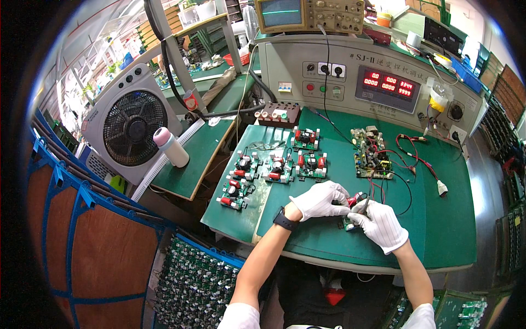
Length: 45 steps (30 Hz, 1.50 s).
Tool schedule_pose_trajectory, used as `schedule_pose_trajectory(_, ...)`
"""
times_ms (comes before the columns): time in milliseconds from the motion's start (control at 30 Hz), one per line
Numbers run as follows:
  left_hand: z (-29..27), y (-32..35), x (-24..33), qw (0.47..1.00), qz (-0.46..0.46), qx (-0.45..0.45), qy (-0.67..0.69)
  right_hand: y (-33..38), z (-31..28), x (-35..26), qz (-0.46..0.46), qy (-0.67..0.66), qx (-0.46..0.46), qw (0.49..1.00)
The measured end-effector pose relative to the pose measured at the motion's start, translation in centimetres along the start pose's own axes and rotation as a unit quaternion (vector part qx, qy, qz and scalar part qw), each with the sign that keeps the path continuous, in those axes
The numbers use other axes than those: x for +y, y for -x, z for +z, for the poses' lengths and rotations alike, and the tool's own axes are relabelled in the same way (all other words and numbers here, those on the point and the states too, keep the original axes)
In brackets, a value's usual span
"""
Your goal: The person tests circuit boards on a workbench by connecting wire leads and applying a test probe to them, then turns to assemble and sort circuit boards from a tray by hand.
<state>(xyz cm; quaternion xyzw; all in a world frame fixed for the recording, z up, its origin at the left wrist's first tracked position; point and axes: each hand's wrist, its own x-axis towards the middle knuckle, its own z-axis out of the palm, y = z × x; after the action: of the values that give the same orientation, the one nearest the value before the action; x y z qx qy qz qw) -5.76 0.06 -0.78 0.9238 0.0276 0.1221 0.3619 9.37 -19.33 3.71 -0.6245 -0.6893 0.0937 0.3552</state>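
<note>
A small green circuit board [350, 225] with a red part lies at the front of the green bench, mostly covered by my gloved hands. My left hand [320, 202], in a white glove, is closed, its fingertips pinching at the board's left side. My right hand [379, 226], gloved too, has thumb and fingers pressed together over the board's right side. A thin dark piece shows between its fingers; I cannot make out whether it is a wire or a tool. Just behind my hands, red and black leads [378, 189] run to a larger populated circuit board [371, 153].
Several similar small boards [311, 164] stand left of my hands. A test console [389, 89] with red digits and an oscilloscope [282, 15] rise behind. A white-plugged cable [441, 188] lies right. Left are a pink-capped bottle [174, 151] and fan [134, 129]; a board-filled tray [192, 279] sits below.
</note>
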Motion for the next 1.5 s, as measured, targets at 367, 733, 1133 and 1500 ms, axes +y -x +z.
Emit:
schedule_pose_trajectory(367, 0.00, 0.00, 0.08, 1.000, 0.008, 0.007, 0.003, -0.14, -0.31, -0.57, 0.022, -0.010, -0.015, 1.000)
schedule_pose_trajectory(733, 0.06, -0.02, 0.07, 1.000, -0.005, -0.003, -0.002, 0.06, -0.08, -0.23, 0.032, -0.018, -0.017, 0.999)
schedule_pose_trajectory(1133, -0.03, -0.03, 0.11, 1.000, -0.006, -0.004, 0.010, 0.26, -0.06, -0.14, 0.022, -0.015, -0.013, 1.000)
schedule_pose_trajectory(1500, 0.04, 0.01, 0.10, 1.000, -0.012, -0.004, 0.008, 0.39, 0.14, 0.15, 0.015, -0.007, -0.006, 1.000)
